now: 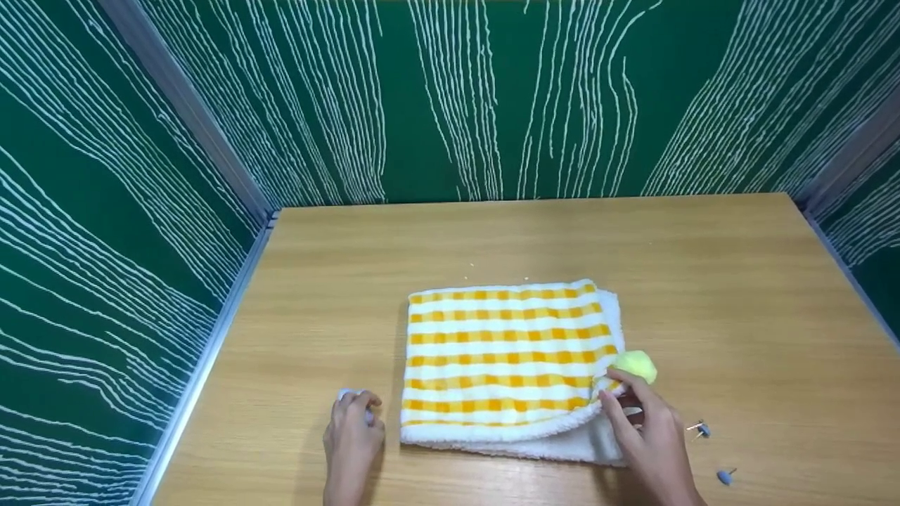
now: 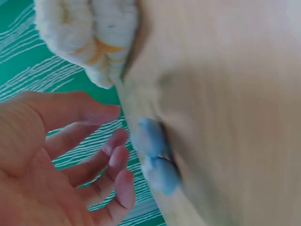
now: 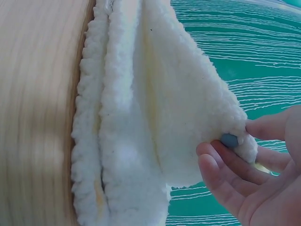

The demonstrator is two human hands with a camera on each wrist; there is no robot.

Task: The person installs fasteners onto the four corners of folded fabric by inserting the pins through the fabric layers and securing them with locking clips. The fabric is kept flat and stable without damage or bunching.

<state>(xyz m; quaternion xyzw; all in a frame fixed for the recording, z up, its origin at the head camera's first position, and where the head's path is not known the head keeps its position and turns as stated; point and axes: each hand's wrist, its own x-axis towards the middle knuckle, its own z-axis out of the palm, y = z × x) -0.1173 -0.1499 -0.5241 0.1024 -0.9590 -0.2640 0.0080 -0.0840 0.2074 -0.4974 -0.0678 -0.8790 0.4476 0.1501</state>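
A folded yellow-and-white checked cloth (image 1: 506,351) with a fleecy white underside lies on the table. My right hand (image 1: 654,432) pinches its lifted near right corner, beside a yellow-green fluffy ball (image 1: 637,365). In the right wrist view, the fingers of my right hand (image 3: 263,176) hold the fleecy corner (image 3: 240,117), and a small blue-grey round piece (image 3: 229,140) shows against it. Left of the cloth, my left hand (image 1: 353,436) has loosely bent fingers. The left wrist view shows this hand (image 2: 70,160) next to two pale-blue rounded pieces (image 2: 151,136) (image 2: 162,175), apparently without gripping them.
Small blue-grey-headed pins (image 1: 703,429) (image 1: 725,477) lie on the wooden table (image 1: 337,281) to the right of my right hand. Tiny white specks are behind the cloth. Green panels (image 1: 450,105) with white wavy lines stand behind and at both sides.
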